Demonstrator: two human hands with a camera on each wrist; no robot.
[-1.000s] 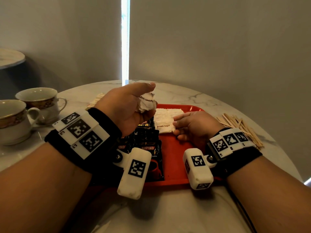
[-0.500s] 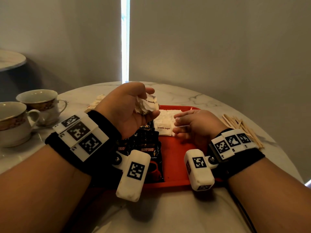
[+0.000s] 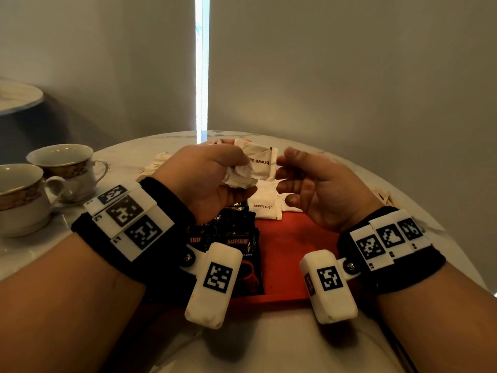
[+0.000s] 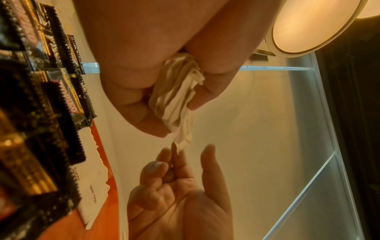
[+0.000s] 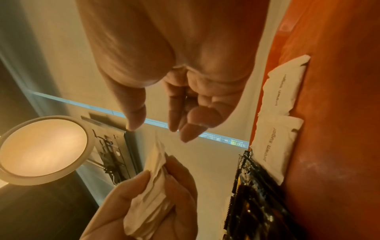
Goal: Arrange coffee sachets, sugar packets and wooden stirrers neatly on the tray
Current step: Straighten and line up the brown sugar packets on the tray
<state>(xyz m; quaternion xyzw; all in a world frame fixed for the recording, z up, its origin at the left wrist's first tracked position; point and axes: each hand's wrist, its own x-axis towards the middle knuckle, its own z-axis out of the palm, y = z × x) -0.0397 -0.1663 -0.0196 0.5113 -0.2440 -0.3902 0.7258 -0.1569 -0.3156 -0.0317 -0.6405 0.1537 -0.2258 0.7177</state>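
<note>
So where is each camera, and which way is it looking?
Head: worn on the head, looking forward and down at the red tray; both forearms, left hand and right hand show.
Left wrist: under the left hand, looking along it at the sugar packets it grips.
Right wrist: under the right hand, looking along its open fingers.
Shared: all three show the gripped packets.

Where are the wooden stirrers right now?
In the head view the wooden stirrers lie on the marble table, just right of the red tray and mostly hidden behind the right hand.
</note>
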